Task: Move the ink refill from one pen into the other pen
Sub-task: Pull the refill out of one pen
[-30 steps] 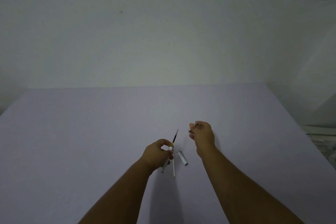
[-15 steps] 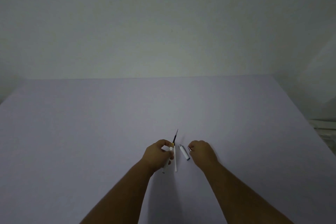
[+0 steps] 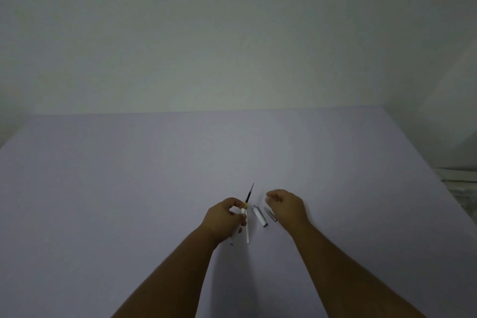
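Note:
My left hand [image 3: 224,217] grips a white pen barrel [image 3: 235,233], from whose top a dark ink refill [image 3: 249,193] with a yellow band sticks up and away from me. A thin white tube [image 3: 247,231] lies on the table just right of that hand. Beside it rests a short white pen piece [image 3: 259,215] with a metal end, and to its right a small silvery tip piece [image 3: 270,214]. My right hand [image 3: 287,205] hovers just right of the silvery piece, fingers loosely curled, holding nothing.
The pale lilac table [image 3: 129,201] spreads wide around the hands. A bare wall rises behind its far edge. Past the table's right edge some pale clutter [image 3: 462,183] shows.
My right hand came down beside the white pen piece, set the small silvery piece on the table and let go. The left hand kept its hold on the barrel.

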A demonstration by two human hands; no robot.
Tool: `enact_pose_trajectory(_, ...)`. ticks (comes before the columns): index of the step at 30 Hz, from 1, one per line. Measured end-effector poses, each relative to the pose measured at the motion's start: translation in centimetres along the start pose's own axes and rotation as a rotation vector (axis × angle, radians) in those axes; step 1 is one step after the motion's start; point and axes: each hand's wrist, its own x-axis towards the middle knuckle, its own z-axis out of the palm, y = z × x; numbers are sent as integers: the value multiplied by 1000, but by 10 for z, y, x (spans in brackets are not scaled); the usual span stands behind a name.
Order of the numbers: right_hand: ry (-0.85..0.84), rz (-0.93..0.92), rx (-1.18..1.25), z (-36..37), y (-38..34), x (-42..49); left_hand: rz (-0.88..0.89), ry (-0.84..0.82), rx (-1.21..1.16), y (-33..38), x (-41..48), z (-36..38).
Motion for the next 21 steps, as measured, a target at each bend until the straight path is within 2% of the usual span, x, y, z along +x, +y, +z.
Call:
enact_pose_trajectory(2, -90, 123, 308, -6, -17, -2, 14, -1, 7, 5, 1, 2)
enact_pose_trajectory(3, -157, 179, 378, -8, -24, -3, 24, -4, 16, 7, 1, 3)
enact_pose_trajectory(5, -230, 167, 346, -9, -33, -5, 39, -15, 18, 11, 2, 6)
enact_pose_trajectory(9, -225, 146, 408, -13, -33, -5, 46, -27, 29, 13, 2, 10)
enact_pose_trajectory(14, -322, 113, 404, -21, -27, -8, 39, -42, 59, 10, 4, 14)
enact_pose_trajectory(16, -265, 128, 465, -18, -23, -4, 36, -50, 65, 6, 5, 15)
enact_pose_trajectory(18, -117, 206, 546, -20, -19, 5, 40, -48, 86, 3, 5, 15)
enact_pose_trajectory(20, -17, 256, 470, -23, -9, 13, 38, -35, 107, 0, 6, 14)
enact_pose_trajectory(21, -1, 270, 340, -24, -1, 17, 36, -24, 113, -1, 6, 13)
